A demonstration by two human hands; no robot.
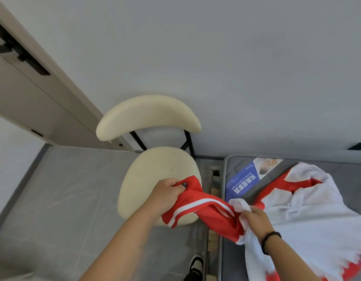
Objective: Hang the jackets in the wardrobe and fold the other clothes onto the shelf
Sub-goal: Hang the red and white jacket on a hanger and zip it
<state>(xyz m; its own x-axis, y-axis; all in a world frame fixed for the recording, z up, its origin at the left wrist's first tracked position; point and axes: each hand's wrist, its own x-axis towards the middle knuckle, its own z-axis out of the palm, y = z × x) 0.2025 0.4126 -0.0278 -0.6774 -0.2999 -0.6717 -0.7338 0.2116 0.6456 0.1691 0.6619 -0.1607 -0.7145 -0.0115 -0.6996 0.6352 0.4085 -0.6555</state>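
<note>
— Head view: sorting out one garment. Left hand (pixel 165 194) clutching the red sleeve (pixel 198 207) with its white stripes, fingers curled round the cuff end above the cream chair (pixel 155 179). Right hand (pixel 256 219) pinching bunched white cloth where sleeve meets body.

— And the rest of it?

— Red-and-white jacket (pixel 309 201) spread crumpled on the grey mattress (pixel 236 165) at right, partly over a blue printed label (pixel 241 184).

— Step in hand?

— Likely straightening the sleeve, ahead of hanging. Next probably calls for lifting the whole piece clear and finding the shoulders; no hanger in sight.

— Surroundings?

— Pale wall, grey floor (pixel 60 199), beige wardrobe panel (pixel 33 94) with black fittings at left, a black-and-white shoe (pixel 196 264) below.
</note>
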